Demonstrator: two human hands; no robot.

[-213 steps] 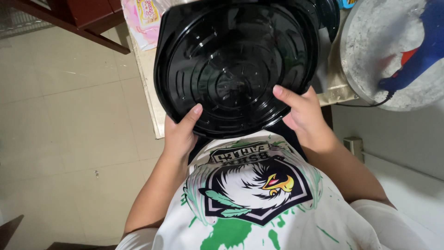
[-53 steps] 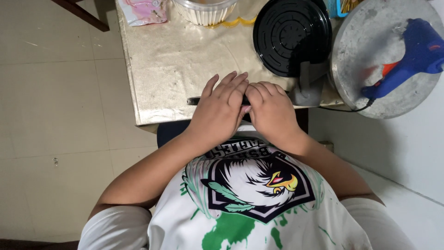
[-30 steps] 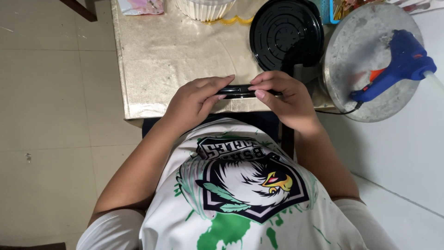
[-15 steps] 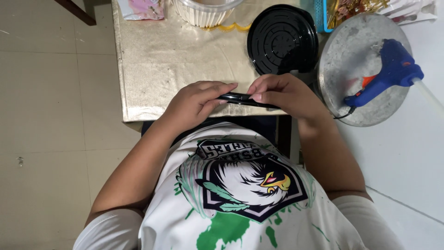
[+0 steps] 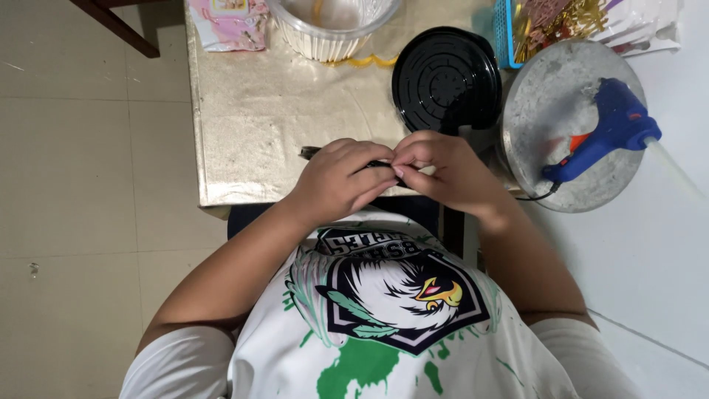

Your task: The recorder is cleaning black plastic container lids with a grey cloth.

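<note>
Frame center: left hand (image 5: 341, 179) & right hand (image 5: 442, 168) both pinch-grip thin dark stick (image 5: 309, 152) over gold table (image 5: 244, 140) edge; black lid (image 5: 445, 80) just above.

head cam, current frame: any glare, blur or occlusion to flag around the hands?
Head view: light is soft and even, with sheen rather than hard glare on the gold tabletop and the black round lid. Focus is sharp, no obvious motion blur. The left hand and right hand cover most of the thin dark tool, so only its end shows. Frame edges crop the clear plastic container.
</note>
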